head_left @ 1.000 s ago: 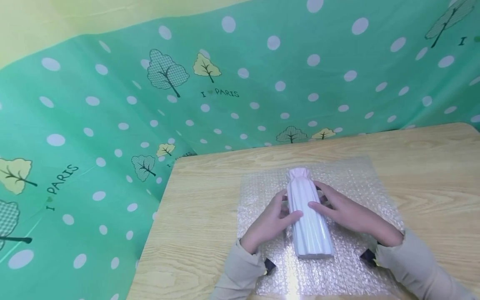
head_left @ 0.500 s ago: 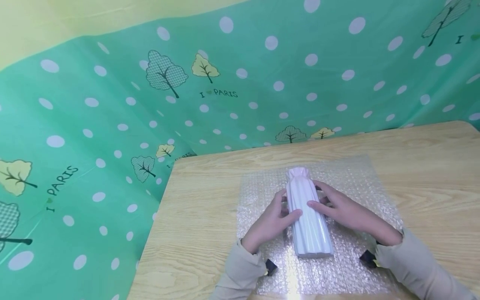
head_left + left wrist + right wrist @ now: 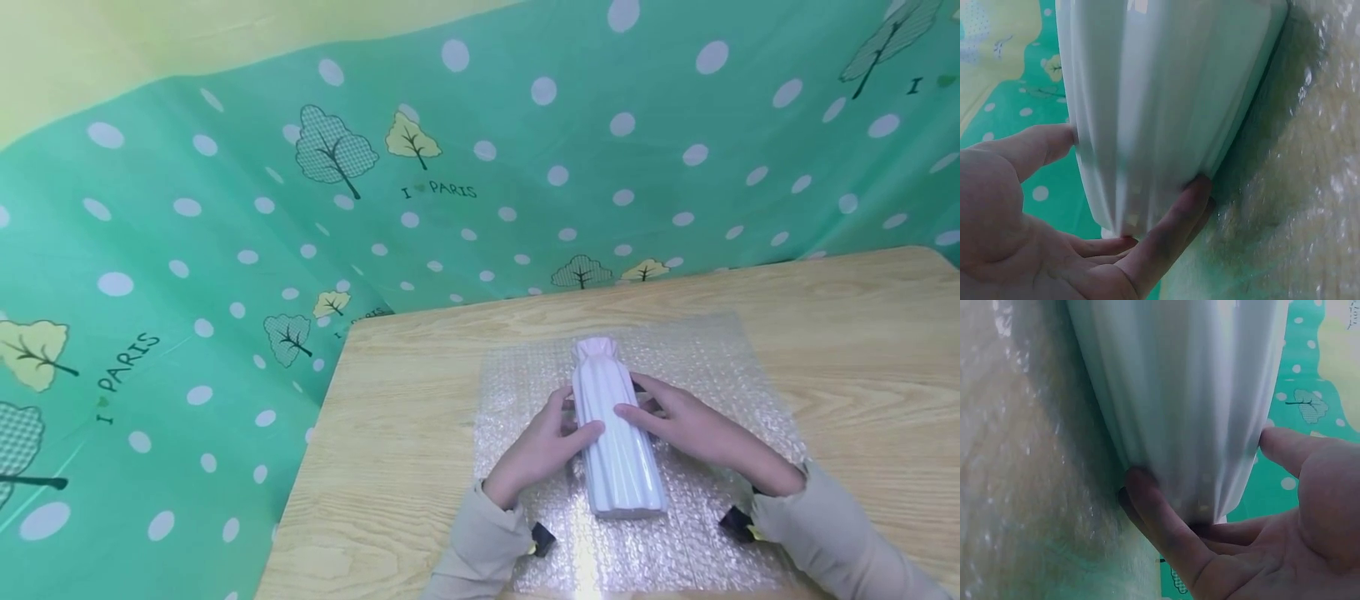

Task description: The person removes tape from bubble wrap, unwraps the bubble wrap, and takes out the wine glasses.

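A glossy white fluted vase with a gathered neck lies on its side on a sheet of bubble wrap. Its neck points to the far side of the table, its flat base toward me. My left hand grips the vase's left side, thumb on top. From the right, my right hand holds it likewise, thumb a little farther up. In the left wrist view, fingertips press the vase's lower side near the wrap. Fingers touch the opposite side in the right wrist view. The undersides of some fingers are hidden.
The wrap lies on a wood-grain table. A green dotted curtain with printed trees hangs behind the table and along its left side. Small black pieces show at both sleeve cuffs.
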Motion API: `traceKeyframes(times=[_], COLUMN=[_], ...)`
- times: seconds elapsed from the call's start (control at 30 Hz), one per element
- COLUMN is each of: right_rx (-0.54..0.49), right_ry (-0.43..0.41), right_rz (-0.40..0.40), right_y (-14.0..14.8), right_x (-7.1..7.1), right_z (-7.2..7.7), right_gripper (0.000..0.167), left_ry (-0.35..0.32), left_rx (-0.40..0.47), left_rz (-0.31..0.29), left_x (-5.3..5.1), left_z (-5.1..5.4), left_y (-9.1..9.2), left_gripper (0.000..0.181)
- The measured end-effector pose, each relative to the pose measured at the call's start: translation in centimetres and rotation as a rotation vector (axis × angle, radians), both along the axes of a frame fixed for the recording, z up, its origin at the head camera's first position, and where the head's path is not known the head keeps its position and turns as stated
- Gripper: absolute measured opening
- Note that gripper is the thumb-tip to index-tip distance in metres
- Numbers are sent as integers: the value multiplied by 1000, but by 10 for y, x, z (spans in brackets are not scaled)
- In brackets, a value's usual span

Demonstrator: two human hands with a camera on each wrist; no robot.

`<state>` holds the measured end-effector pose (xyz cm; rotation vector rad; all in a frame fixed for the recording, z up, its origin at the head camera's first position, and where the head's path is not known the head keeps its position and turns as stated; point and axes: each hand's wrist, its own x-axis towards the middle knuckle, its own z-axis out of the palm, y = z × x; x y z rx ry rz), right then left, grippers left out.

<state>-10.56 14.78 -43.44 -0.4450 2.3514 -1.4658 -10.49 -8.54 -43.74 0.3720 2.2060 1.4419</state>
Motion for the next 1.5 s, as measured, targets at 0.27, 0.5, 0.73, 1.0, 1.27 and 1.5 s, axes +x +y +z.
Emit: traceKeyframes(times=[0.27, 0.5, 0.73, 1.0, 1.27, 1.5], right_rx=[-17, -17, -32, -63, -90, -125], right_ry=[-51, -63, -57, -53, -5, 73], right_rz=[-17, -35, -32, -40, -39, -50], right_y=[-1, -1, 1, 3, 6, 6], right_x=[1, 3, 3, 5, 7, 8], right_z=[2, 5, 9, 16, 21, 26], right_gripper=[76, 77, 77, 77, 76, 74], left_ry=[-12, -23, -23, -12, 18, 46], left_rx=[7, 28, 58, 90, 114, 177], left_rz=[33, 69, 91, 113, 169, 237], left_x=[1, 1, 2, 6, 8, 8], left_z=[1, 2, 6, 12, 17, 20], left_y=[0, 1, 1, 2, 4, 5], left_gripper=[70, 72, 75, 72, 74, 78])
